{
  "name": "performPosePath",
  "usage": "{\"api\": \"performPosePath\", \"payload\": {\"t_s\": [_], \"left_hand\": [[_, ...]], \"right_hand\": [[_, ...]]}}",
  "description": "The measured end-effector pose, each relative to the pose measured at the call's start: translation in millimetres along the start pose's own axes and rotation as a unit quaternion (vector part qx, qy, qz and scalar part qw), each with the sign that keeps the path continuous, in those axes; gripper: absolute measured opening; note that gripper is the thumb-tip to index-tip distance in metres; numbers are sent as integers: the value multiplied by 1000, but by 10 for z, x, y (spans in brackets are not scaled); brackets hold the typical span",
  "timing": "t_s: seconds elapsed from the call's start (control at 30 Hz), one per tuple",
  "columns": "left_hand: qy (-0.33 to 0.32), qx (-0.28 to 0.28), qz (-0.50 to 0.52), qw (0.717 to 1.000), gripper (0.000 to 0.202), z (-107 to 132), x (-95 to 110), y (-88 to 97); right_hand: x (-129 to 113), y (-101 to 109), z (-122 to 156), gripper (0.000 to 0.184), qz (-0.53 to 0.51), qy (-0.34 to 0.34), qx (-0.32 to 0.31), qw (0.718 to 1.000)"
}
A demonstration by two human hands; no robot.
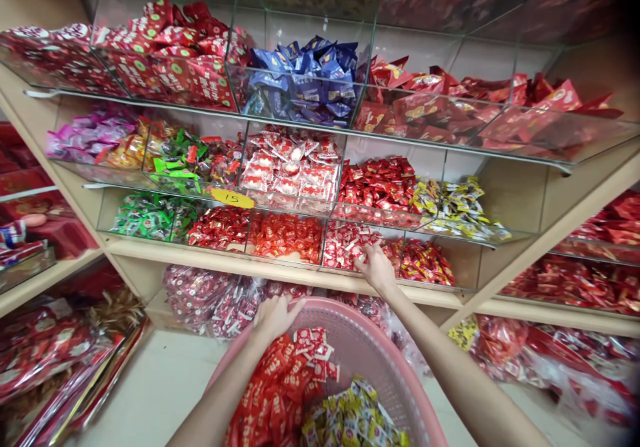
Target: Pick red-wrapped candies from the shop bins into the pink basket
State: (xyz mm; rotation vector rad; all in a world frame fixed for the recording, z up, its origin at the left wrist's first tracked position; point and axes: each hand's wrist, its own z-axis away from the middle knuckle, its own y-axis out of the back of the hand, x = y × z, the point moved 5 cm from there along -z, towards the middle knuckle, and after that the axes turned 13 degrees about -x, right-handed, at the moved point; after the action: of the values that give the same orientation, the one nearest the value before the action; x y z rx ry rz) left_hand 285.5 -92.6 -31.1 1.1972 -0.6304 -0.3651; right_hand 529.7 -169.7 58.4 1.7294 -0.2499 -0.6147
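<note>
My left hand (274, 317) is closed over the far rim of a pink plastic basket (417, 384), thumb lying along the edge. Inside the basket are red wrapped candies (267, 394), a few red-and-white wrapped candies (314, 347) and yellow-and-white wrapped candies (353, 417). My right hand (379, 268) reaches over the front of a bottom-row clear bin, its fingers curled down onto the red-and-white wrapped candies (340, 246) there. What lies between those fingertips is mostly hidden.
Clear bins with other candies rise in tiers: blue packets (320, 77), red packets (430, 100), green candies (145, 217). A yellow price tag (232, 197) reads 15. Bagged candies (210, 297) lie under the wooden shelf edge (280, 270). More shelves flank both sides.
</note>
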Motion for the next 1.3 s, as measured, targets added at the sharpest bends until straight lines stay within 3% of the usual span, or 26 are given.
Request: {"api": "performPosePath", "payload": {"t_s": [0.07, 0.13, 0.27, 0.43, 0.6, 0.93, 1.13, 1.3], "left_hand": [[2, -1, -4, 1000, 75, -1, 9, 2], [1, 0, -6, 1000, 74, -3, 20, 1], [3, 4, -3, 1000, 73, -3, 27, 1], [-3, 6, -10, 1000, 74, 1, 46, 10], [-10, 3, -9, 1000, 74, 15, 105, 39], [-40, -16, -5, 999, 71, 224, 290, 170], [-66, -3, 6, 998, 74, 301, 246, 110], [-90, -16, 8, 996, 71, 192, 268, 7]], "right_hand": [[-56, 47, 234, 30, -49, 63, 22, 997], [-167, 5, 530, 28, -102, 149, -5, 983], [-364, -354, 1131, 26, -150, 262, -161, 940], [-335, -864, 1483, 20, -71, 254, -296, 918], [-245, -1072, 1578, 21, -28, 213, -309, 927], [-107, -1126, 1859, 30, -97, 159, -282, 941], [-279, -943, 1988, 24, -73, 167, -296, 937], [-378, -749, 2028, 20, 1, 160, -320, 934]]}}
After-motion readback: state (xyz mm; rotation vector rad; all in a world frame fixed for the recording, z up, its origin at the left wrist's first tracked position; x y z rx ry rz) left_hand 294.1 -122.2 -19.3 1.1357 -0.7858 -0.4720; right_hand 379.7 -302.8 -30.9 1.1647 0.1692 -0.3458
